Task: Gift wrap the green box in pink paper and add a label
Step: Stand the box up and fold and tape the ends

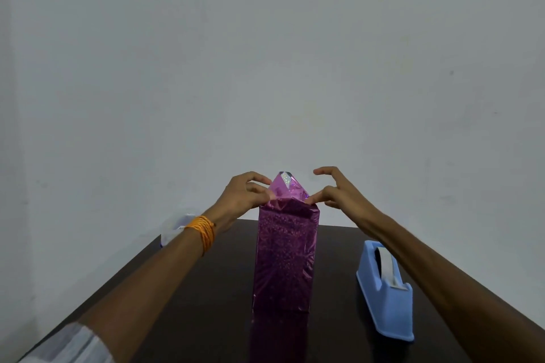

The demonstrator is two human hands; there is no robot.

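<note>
Head view: the box (284, 256), wrapped in pink paper (288, 187), stands upright on the table (206, 289) toward 6 o'clock; the left hand (244, 194) at its 9 and the right hand (339, 191) at its 3 pinch the top flaps; end-folding is probably in hand; next likely needs tape from the dispenser (386, 289) at 4 o'clock.

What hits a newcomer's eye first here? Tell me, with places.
The tall wrapped box stands upright at the centre, its shiny pink paper folded into a peak on top. The left hand and right hand pinch that paper at the top corners, with an orange thread band on the left wrist. A blue tape dispenser sits on the dark table, right of the box.
</note>
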